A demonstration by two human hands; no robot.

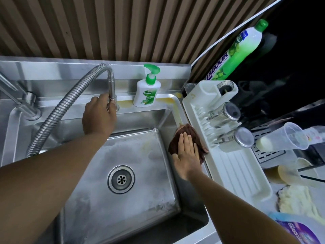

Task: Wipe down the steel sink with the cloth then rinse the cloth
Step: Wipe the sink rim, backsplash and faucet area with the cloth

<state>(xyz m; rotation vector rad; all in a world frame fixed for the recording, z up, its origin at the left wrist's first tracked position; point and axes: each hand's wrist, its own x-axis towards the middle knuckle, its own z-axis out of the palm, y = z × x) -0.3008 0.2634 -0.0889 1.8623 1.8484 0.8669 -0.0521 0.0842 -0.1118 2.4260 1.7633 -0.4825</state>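
- A ribbed steel hose (58, 110) arcs up from the sink's back left corner and bends over to the tap (111, 80), which stands upright on the back rim.
- The left hand (99, 115) reaches to the foot of the tap with its fingers curled round the stem. Whether they clasp a lever or the stem itself is hard to tell, as the hand hides it.
- The steel sink (149, 173) lies below, its floor streaked with pale marks, and the drain (121, 179) sits near the middle.
- A white soap bottle (146, 92) with a green pump stands on the back rim, just right of the tap.
- The brown cloth (189, 132) lies on the sink's right rim, touching the dish rack.
- The right hand (187, 154) presses flat on the cloth, fingers straight and close together.
- The white dish rack (233, 166) runs along the sink's right edge and holds two steel jars (232, 111) lying on their sides.
- A green detergent bottle (237, 51) stands behind the rack.
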